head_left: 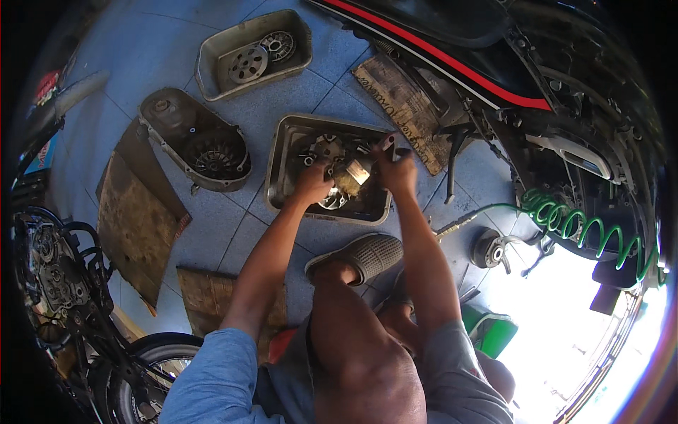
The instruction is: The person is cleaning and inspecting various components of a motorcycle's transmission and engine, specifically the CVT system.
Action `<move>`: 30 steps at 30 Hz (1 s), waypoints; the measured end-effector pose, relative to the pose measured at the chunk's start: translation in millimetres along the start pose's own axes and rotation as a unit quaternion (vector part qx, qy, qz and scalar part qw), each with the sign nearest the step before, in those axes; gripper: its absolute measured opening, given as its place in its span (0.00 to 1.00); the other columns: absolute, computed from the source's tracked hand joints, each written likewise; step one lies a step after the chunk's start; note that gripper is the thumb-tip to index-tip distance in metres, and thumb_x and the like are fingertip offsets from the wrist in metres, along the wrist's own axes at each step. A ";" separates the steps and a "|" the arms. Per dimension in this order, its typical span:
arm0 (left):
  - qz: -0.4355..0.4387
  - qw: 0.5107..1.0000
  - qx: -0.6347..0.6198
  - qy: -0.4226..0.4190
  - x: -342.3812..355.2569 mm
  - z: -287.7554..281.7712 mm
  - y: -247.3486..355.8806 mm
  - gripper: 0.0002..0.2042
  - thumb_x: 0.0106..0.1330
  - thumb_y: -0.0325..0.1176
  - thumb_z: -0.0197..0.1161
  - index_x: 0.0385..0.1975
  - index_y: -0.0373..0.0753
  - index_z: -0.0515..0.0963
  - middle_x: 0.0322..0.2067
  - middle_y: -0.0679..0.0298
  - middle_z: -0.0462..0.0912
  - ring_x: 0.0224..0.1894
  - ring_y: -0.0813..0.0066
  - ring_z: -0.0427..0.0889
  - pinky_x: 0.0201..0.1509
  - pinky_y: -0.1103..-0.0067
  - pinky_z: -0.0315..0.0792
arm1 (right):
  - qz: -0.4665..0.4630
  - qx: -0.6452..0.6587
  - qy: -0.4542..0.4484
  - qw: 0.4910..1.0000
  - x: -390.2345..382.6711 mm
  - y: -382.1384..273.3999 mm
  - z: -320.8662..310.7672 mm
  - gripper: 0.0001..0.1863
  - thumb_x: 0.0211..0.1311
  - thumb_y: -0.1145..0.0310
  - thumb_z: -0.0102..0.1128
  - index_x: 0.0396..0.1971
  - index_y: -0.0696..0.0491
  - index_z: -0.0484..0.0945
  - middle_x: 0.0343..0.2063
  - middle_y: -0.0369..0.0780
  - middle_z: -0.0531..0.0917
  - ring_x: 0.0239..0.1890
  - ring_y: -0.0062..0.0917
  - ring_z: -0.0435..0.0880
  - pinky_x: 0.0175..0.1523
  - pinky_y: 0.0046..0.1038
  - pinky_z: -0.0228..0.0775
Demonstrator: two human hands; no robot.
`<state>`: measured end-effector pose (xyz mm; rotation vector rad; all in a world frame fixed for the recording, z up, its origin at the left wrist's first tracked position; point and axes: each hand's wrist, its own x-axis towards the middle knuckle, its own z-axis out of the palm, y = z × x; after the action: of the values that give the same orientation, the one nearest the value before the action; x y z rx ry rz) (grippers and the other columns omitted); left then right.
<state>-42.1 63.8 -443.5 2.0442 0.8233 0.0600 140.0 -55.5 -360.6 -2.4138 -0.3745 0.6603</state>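
Note:
A shallow metal tray (272,173) lies on the floor before me, holding dark, greasy engine parts (328,146). My left hand (315,184) reaches into its middle, its fingers curled on a metal engine part (332,201) with a shiny lower edge. Over the tray's right side, my right hand (397,172) is closed on what looks like a paintbrush. The paintbrush (359,172) has a bright flat band, and its yellowish bristles touch the parts between my hands. Its handle is mostly hidden by my right fingers.
Behind stands another metal pan (201,74) with two round discs. An oval engine cover (169,145) lies left, near stained cardboard (134,219). Motorcycles (466,60) flank me. A green coiled hose (565,212), a round hub (487,247) and a green container (500,336) are at right.

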 end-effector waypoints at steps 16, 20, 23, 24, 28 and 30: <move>0.045 0.996 -0.070 0.023 -18.8 1.2 10.3 0.26 0.55 0.31 0.69 0.54 0.36 0.69 0.47 0.52 0.79 0.52 0.55 0.78 0.52 0.67 0.72 | -0.246 0.048 0.005 0.968 -57.2 9.8 -3.3 0.15 0.49 0.59 0.71 0.32 0.53 0.81 0.24 0.43 0.85 0.31 0.39 0.85 0.38 0.34 0.76; 0.019 0.992 -0.116 -0.034 -13.1 1.3 6.4 0.31 0.54 0.29 0.68 0.59 0.37 0.65 0.49 0.48 0.78 0.55 0.48 0.75 0.57 0.65 0.70 | -0.240 -0.036 -0.058 0.968 -36.9 10.0 13.1 0.16 0.52 0.56 0.71 0.29 0.55 0.83 0.23 0.42 0.85 0.26 0.33 0.86 0.34 0.29 0.76; 0.073 0.995 -0.039 0.063 -25.3 -4.4 0.8 0.28 0.56 0.29 0.66 0.58 0.39 0.66 0.47 0.48 0.79 0.51 0.47 0.78 0.53 0.65 0.73 | -0.224 0.070 0.010 0.972 -33.8 6.7 5.6 0.16 0.51 0.56 0.71 0.28 0.55 0.83 0.23 0.42 0.85 0.26 0.32 0.85 0.33 0.29 0.75; 0.003 0.996 -0.077 0.033 -22.9 -9.9 2.2 0.28 0.55 0.28 0.67 0.56 0.38 0.65 0.46 0.48 0.79 0.48 0.47 0.79 0.50 0.63 0.73 | -0.222 0.097 -0.002 0.970 -41.7 -1.3 1.1 0.15 0.52 0.57 0.71 0.29 0.54 0.83 0.24 0.42 0.85 0.27 0.32 0.85 0.34 0.30 0.75; -0.034 0.990 -0.105 0.083 -27.1 -9.8 15.5 0.26 0.53 0.27 0.70 0.51 0.36 0.67 0.43 0.48 0.80 0.47 0.49 0.80 0.50 0.65 0.73 | -0.192 0.021 -0.007 0.981 -46.9 14.7 14.2 0.16 0.50 0.57 0.72 0.30 0.55 0.83 0.25 0.43 0.85 0.29 0.33 0.86 0.37 0.30 0.75; -0.046 0.984 -0.097 0.141 -27.8 -8.6 3.0 0.27 0.53 0.27 0.69 0.53 0.36 0.66 0.43 0.48 0.80 0.47 0.48 0.80 0.49 0.65 0.73 | -0.171 0.059 0.037 0.983 -47.5 20.7 12.4 0.17 0.49 0.57 0.72 0.31 0.55 0.83 0.25 0.43 0.85 0.30 0.33 0.86 0.38 0.30 0.75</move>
<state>-65.0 53.0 -428.8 1.8340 1.0442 0.3720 95.8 -85.0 -364.5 -2.1811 -0.6806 0.4251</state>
